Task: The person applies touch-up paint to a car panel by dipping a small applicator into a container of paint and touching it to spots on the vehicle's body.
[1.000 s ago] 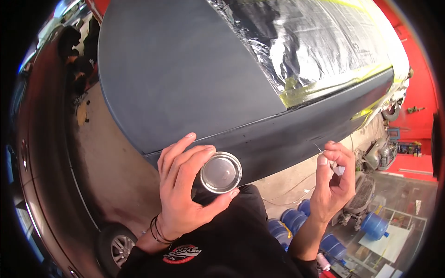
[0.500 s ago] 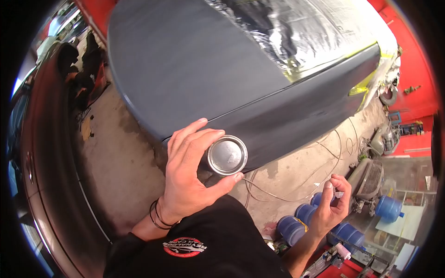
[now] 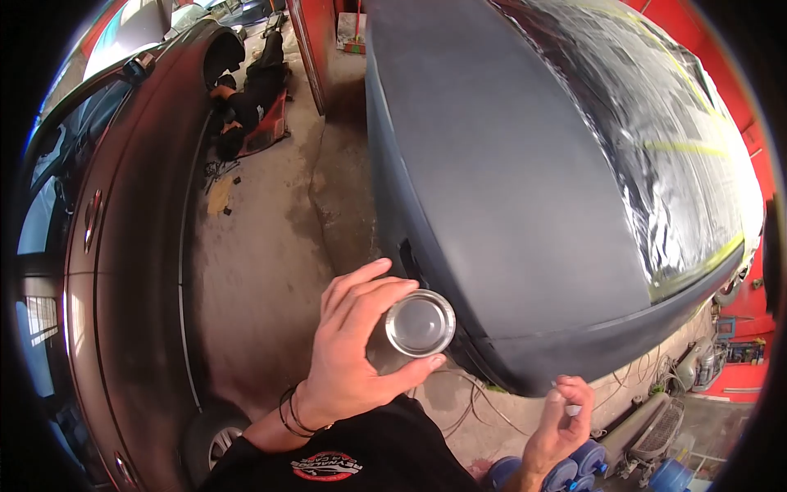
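A small round metal can [image 3: 420, 323] with a silvery top is in my left hand [image 3: 352, 344], gripped between thumb and fingers. Dark bands circle that wrist. My right hand [image 3: 560, 422] is lower right, its fingers pinched by the bumper edge; a small whitish piece [image 3: 572, 409] shows in it, too small to identify. Beyond both hands stands a car with a matte dark grey panel [image 3: 508, 180]. Crinkled clear plastic film [image 3: 656, 164] with yellow tape [image 3: 689, 149] covers its glass.
A dark brown car [image 3: 135, 213] stands along the left. A co-worker [image 3: 250, 94] lies on a red mat [image 3: 269, 127] beside it. Hoses [image 3: 475, 402] cross the concrete floor [image 3: 254, 271]. Blue water jugs [image 3: 560, 474] and metal parts [image 3: 660, 430] lie at the lower right.
The view has swung left, bringing the brown car and the co-worker more into sight. The can stays in my left hand. My right hand sits lower in view, still pinched.
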`<state>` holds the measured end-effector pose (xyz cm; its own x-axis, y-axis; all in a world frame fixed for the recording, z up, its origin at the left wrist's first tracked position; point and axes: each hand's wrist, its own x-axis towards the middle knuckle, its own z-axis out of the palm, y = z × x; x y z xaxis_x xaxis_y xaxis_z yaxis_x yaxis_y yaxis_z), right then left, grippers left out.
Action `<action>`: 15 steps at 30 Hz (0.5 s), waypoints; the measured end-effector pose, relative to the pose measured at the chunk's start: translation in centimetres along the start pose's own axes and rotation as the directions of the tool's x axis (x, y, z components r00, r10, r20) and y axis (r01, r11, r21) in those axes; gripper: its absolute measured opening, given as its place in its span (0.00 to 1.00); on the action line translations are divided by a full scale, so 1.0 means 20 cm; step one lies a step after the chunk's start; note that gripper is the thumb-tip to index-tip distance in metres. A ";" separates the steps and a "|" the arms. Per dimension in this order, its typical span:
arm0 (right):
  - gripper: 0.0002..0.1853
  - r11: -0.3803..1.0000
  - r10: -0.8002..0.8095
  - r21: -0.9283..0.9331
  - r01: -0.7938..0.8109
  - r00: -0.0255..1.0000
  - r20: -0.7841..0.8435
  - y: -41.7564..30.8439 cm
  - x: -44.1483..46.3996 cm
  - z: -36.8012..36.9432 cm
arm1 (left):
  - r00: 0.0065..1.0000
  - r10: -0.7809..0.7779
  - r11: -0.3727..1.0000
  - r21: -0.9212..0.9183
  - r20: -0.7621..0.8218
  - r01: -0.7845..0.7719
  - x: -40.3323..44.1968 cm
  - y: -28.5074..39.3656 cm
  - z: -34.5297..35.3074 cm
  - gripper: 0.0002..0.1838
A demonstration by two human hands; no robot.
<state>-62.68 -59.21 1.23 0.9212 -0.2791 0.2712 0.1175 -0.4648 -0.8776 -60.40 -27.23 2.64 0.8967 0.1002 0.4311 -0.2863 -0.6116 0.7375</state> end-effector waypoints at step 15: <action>0.08 0.979 -0.166 0.164 0.119 0.937 0.307 -0.76 0.36 1.99 | 0.988 -0.070 0.989 0.141 0.135 0.051 0.95 -1.28 -0.99 0.43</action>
<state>-43.05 -20.58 0.82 0.9577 0.0729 0.2783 0.2859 -0.3507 -0.8918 -42.60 5.84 2.23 0.9520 0.0362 0.3041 -0.1895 -0.7105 0.6777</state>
